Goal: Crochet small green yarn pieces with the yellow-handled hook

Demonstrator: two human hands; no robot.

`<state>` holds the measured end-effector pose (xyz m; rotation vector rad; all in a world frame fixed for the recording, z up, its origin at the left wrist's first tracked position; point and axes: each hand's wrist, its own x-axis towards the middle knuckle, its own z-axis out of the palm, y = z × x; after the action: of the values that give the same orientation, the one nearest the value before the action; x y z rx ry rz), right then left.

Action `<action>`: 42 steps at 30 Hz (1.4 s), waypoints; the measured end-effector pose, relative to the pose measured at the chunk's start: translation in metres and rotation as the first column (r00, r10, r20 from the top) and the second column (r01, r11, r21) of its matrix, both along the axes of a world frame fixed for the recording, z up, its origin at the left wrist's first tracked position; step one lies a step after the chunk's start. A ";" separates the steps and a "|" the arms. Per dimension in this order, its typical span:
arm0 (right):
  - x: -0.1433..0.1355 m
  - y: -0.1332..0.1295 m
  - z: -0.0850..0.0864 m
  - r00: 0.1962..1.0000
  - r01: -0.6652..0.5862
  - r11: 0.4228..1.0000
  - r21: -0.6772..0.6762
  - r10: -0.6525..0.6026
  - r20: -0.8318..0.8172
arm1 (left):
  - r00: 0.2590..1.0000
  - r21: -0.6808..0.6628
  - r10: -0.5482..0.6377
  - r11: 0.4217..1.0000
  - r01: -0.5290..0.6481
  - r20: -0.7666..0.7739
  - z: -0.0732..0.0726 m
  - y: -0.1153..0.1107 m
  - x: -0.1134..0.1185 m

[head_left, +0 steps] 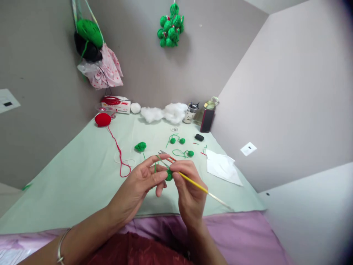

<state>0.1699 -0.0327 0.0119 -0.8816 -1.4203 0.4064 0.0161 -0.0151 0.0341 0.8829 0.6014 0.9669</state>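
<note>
My left hand pinches a small green crochet piece between thumb and fingers, with green yarn running over its raised index finger. In my right hand is a crochet hook with a yellow handle; its tip meets the green piece, and its pale rear end points down to the right. Both hands are close together above the front of the table. Just behind them lie scissors with orange-red handles, partly hidden by my fingers. A green yarn ball sits beyond my left hand.
Small green crochet balls with yarn tails lie behind my hands. A red yarn ball trails its strand at left. White stuffing, a pen cup and a phone line the back; white paper lies right.
</note>
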 end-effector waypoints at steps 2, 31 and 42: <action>-0.003 -0.002 -0.003 1.000 0.025 1.000 0.016 -0.025 0.005 | 1.000 0.019 0.013 1.000 -0.013 -0.016 -0.002 0.000 -0.003; -0.002 0.002 -0.025 0.928 0.028 0.990 0.139 -0.077 0.365 | 0.834 0.393 0.397 0.887 -0.242 -0.383 -0.030 0.014 -0.018; -0.007 0.010 -0.028 0.986 0.015 0.998 0.064 -0.025 0.166 | 0.949 0.133 0.223 0.971 -0.197 -0.223 -0.035 0.024 -0.022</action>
<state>0.1631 -0.0230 -0.0157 -0.8943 -1.5683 0.2760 -0.0054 0.0088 -0.0004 1.0562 0.8663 1.1036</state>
